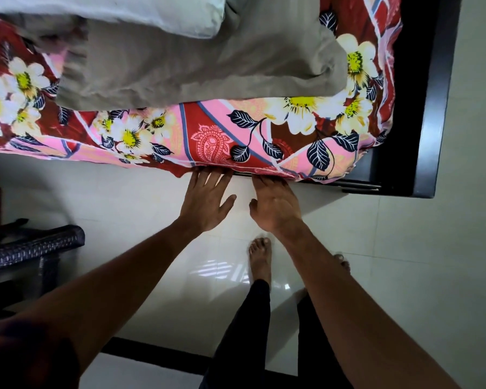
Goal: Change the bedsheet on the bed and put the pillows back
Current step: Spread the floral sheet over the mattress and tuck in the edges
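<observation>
Down at the bed's near edge, left hand [205,200] and right hand [275,206] lay side by side, fingers straight and slightly apart, tips hidden under the hem of the floral bedsheet [236,130]. The sheet covered the mattress, with a grey pillow [202,60] on top and the black bed frame [432,108] alongside.

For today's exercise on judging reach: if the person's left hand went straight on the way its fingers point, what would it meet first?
The floral bedsheet, where it hangs down the side: fingertips of the left hand seem to touch its lower edge. Whether they would press into it or slip beneath is unclear.
</observation>
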Demonstrator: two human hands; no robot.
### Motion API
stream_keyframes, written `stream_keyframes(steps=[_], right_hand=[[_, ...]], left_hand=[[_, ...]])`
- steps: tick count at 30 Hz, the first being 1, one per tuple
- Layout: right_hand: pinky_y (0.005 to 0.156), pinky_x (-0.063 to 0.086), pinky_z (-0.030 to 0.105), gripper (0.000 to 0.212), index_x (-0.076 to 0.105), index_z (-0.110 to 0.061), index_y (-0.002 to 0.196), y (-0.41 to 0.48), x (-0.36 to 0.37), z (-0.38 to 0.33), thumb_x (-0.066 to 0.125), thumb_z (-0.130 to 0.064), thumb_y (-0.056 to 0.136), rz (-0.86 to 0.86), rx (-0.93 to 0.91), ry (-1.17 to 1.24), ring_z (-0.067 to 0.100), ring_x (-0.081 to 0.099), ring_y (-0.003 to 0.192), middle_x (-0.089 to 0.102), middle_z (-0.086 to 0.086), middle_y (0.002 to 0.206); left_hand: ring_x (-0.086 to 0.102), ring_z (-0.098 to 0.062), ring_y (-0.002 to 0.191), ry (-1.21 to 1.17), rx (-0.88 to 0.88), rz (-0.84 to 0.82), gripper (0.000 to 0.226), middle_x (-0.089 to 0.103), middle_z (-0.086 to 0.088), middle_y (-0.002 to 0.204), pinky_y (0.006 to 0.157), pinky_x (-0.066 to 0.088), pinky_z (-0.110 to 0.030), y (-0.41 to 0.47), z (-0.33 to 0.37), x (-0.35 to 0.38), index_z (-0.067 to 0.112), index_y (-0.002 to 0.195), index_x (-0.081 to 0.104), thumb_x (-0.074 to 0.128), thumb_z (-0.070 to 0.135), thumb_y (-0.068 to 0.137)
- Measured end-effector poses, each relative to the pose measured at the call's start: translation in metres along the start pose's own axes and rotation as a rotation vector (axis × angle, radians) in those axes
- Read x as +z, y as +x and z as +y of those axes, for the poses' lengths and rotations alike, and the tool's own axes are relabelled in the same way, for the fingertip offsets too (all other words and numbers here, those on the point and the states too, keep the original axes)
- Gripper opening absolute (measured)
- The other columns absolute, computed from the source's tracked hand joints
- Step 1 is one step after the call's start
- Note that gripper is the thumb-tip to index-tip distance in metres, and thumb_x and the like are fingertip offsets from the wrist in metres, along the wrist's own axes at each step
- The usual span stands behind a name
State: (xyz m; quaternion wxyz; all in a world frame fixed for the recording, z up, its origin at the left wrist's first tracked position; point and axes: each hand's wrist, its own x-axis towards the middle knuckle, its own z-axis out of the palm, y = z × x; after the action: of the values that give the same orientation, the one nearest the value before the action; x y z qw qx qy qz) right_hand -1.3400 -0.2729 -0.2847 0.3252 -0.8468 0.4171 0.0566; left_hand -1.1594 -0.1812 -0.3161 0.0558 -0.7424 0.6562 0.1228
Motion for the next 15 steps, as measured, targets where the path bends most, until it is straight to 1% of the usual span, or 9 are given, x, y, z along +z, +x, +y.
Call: stream_keyframes(steps=[2,3,5,7,8,10,12,13,15], right_hand=[[0.111,0.041,0.043,0.062,0.055,-0.002,0.139,-0.020,0.004,0.001,0.071,-0.017,0.081,0.104,-0.003,0.020,0.034,0.054,0.131,0.058,0.015,0.142],[0.111,0.041,0.043,0.061,0.056,-0.001,0.139,-0.032,0.008,0.001,0.071,-0.017,0.082,0.132,0.003,0.014,0.035,0.054,0.132,0.057,0.017,0.142],[0.117,0.031,0.045,0.065,0.047,-0.002,0.146,-0.049,0.013,0.007,0.068,-0.019,0.087,0.139,0.013,-0.005,0.034,0.045,0.141,0.047,0.016,0.151],[0.121,0.020,0.045,0.072,0.033,-0.005,0.155,-0.046,0.014,0.020,0.063,-0.024,0.092,0.059,0.043,-0.052,0.032,0.030,0.149,0.032,0.013,0.162],[0.123,0.018,0.046,0.077,0.027,-0.007,0.157,-0.039,0.014,0.026,0.062,-0.026,0.092,0.022,0.050,-0.089,0.031,0.024,0.151,0.026,0.011,0.164],[0.122,0.021,0.050,0.082,0.024,-0.010,0.158,-0.027,0.009,0.029,0.064,-0.030,0.089,-0.018,0.044,-0.160,0.029,0.022,0.151,0.026,0.008,0.164],[0.120,0.025,0.053,0.084,0.024,-0.013,0.157,-0.021,0.000,0.024,0.065,-0.032,0.087,-0.060,0.073,-0.190,0.028,0.021,0.148,0.027,0.005,0.161],[0.118,0.027,0.053,0.083,0.022,-0.015,0.158,-0.019,-0.005,0.021,0.063,-0.032,0.088,-0.096,0.086,-0.187,0.026,0.021,0.148,0.025,0.003,0.161],[0.113,0.033,0.047,0.076,0.023,-0.018,0.157,-0.012,-0.012,0.014,0.059,-0.034,0.092,-0.141,0.122,-0.137,0.023,0.024,0.147,0.026,0.000,0.161]], left_hand=[[0.033,-0.034,0.144,0.017,-0.004,0.001,0.069,0.040,-0.010,0.155,0.117,0.027,-0.056,-0.002,0.003,0.002,0.015,0.152,0.037,0.052,0.049,0.094],[0.034,-0.033,0.144,0.018,-0.015,0.006,0.071,0.041,-0.010,0.154,0.116,0.028,-0.055,-0.001,0.004,0.003,0.015,0.152,0.037,0.054,0.049,0.092],[0.039,-0.034,0.139,0.000,-0.063,0.027,0.069,0.046,-0.009,0.150,0.114,0.034,-0.053,0.004,0.007,0.001,0.016,0.148,0.041,0.057,0.049,0.090],[0.045,-0.036,0.130,0.000,-0.103,0.034,0.062,0.051,-0.010,0.145,0.108,0.040,-0.052,0.009,0.012,-0.001,0.016,0.143,0.046,0.060,0.046,0.090],[0.047,-0.037,0.126,0.006,-0.111,0.035,0.059,0.052,-0.011,0.142,0.105,0.043,-0.052,0.010,0.014,-0.001,0.016,0.141,0.048,0.061,0.043,0.089],[0.048,-0.037,0.124,0.003,-0.135,0.045,0.056,0.053,-0.012,0.140,0.103,0.045,-0.051,0.009,0.017,-0.001,0.016,0.138,0.050,0.064,0.037,0.089],[0.047,-0.037,0.127,-0.004,-0.168,0.026,0.058,0.053,-0.013,0.141,0.105,0.044,-0.052,0.008,0.022,-0.004,0.015,0.139,0.049,0.067,0.036,0.088],[0.046,-0.037,0.130,0.000,-0.187,0.006,0.061,0.051,-0.013,0.143,0.107,0.042,-0.053,0.007,0.027,-0.006,0.015,0.141,0.048,0.067,0.036,0.087],[0.043,-0.035,0.134,-0.016,-0.247,-0.029,0.064,0.048,-0.013,0.146,0.109,0.039,-0.055,0.001,0.039,-0.011,0.015,0.144,0.046,0.065,0.038,0.087]])
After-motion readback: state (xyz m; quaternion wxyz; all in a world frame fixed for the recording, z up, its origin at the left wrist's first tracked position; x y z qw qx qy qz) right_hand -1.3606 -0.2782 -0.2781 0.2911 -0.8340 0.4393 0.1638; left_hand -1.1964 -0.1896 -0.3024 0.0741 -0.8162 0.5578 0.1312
